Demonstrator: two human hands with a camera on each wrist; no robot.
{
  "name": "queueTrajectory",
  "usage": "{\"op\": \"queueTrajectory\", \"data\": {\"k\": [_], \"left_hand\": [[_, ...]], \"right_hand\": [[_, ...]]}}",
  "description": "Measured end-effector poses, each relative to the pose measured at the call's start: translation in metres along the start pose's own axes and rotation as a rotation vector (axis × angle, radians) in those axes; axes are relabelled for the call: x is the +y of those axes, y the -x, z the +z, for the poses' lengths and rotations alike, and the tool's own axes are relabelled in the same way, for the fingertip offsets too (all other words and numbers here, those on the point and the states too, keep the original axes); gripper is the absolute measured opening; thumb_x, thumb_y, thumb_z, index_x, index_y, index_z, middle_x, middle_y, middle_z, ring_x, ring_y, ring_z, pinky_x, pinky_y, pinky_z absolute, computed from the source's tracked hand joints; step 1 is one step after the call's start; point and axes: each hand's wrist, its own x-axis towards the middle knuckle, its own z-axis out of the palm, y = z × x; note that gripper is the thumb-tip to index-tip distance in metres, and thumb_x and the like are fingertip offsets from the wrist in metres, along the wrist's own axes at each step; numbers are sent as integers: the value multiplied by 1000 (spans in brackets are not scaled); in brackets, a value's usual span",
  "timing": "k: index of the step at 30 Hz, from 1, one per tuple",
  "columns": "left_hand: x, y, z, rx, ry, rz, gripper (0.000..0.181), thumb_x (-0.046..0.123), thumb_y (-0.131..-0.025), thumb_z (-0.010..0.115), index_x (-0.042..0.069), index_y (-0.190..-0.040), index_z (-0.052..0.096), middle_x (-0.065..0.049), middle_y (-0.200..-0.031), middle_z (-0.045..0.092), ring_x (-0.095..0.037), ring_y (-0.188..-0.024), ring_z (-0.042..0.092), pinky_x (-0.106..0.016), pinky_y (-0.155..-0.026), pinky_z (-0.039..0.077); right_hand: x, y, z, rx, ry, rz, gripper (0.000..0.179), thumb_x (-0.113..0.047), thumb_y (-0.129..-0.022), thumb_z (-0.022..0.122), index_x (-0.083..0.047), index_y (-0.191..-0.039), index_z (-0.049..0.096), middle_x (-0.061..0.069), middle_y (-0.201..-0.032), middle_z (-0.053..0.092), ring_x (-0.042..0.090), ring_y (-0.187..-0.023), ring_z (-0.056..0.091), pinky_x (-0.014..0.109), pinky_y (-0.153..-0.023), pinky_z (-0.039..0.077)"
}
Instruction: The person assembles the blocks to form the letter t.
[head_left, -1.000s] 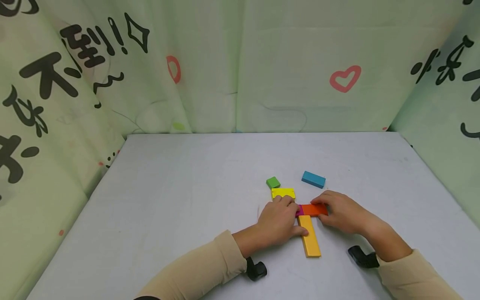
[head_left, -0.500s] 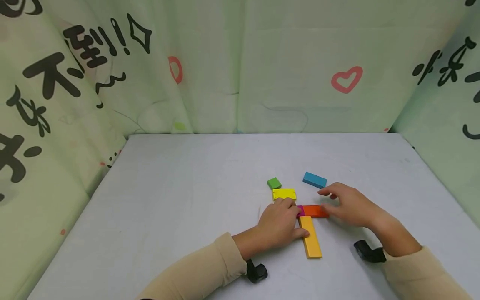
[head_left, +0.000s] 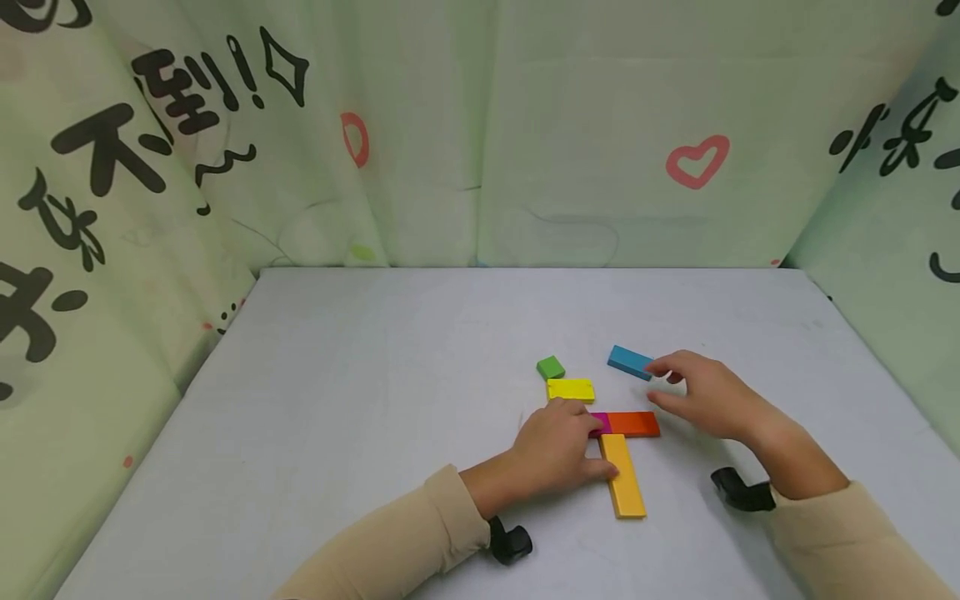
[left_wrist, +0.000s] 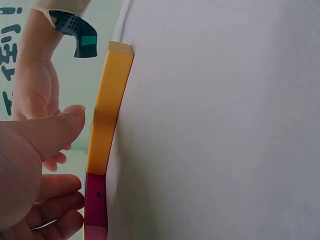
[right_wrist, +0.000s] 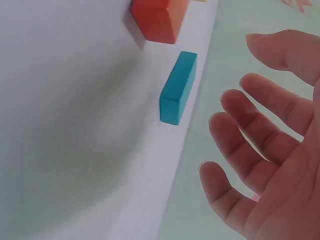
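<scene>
Ref. amber block (head_left: 627, 483): purple block (head_left: 606, 423) and orange block (head_left: 636, 424) abut its far end, my L hand (head_left: 551, 454) there, thumb spread from fingers; blue block (head_left: 628, 362), well beyond it, is seemingly not yet joined, my R hand (head_left: 712, 400) nearby, fingers parted, nothing held.

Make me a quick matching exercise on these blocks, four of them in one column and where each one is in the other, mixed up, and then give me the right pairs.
1. Green block
2. Blue block
3. Orange-red block
4. Amber block

A. In line with the magenta block, on its right
B. Closest to the head view's bottom edge
C. By the far left corner of the yellow block
D. Right end by the right hand, in the head view

Pairs: 1-C, 2-D, 3-A, 4-B
</scene>
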Motion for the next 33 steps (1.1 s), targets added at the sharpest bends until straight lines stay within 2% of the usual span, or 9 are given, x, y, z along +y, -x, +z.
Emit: {"op": "queueTrajectory", "data": {"k": [5, 9, 15, 20, 25, 33], "left_hand": [[0, 2, -3, -9, 36, -4, 58, 59, -80, 76, 25, -126, 70, 10, -117, 64, -8, -109, 53, -23, -88, 47], [-4, 3, -3, -6, 82, 28, 53, 56, -81, 78, 24, -123, 72, 14, -110, 67, -6, -105, 53, -23, -89, 46], [-6, 5, -3, -1, 99, 55, 49, 53, -81, 79, 23, -120, 73, 15, -101, 68, -4, -97, 53, -20, -81, 46], [-7, 6, -2, 17, 121, 74, 48, 50, -84, 78, 21, -122, 73, 14, -105, 69, -4, -96, 55, -18, -82, 46], [-9, 8, 1, 44, 133, 94, 48, 47, -85, 77, 19, -123, 72, 14, -113, 69, -7, -106, 55, -20, -89, 44], [-8, 9, 2, 49, 113, 91, 50, 49, -85, 78, 18, -123, 72, 12, -115, 69, -9, -106, 54, -21, -87, 44]], "right_hand": [[0, -3, -6, 3, 10, 19, 43, -20, -92, 71, 4, -127, 61, 21, -118, 61, 38, -105, 56, 49, -81, 55], [0, -6, -5, -9, 4, 41, 44, -21, -92, 71, 4, -127, 60, 23, -120, 60, 38, -106, 55, 49, -81, 55], [3, -11, -5, -11, 6, 45, 45, -21, -92, 72, 4, -126, 60, 24, -119, 60, 40, -105, 55, 49, -79, 56], [7, -16, -8, -13, 9, 51, 46, -22, -93, 72, 5, -127, 59, 25, -120, 60, 40, -104, 55, 49, -79, 56], [10, -22, -10, -28, 14, 71, 47, -22, -94, 69, 7, -129, 58, 26, -120, 60, 41, -105, 55, 50, -80, 55], [8, -30, -7, -45, 11, 101, 48, -22, -93, 70, 7, -129, 57, 27, -124, 58, 44, -108, 55, 51, -81, 55]]}}
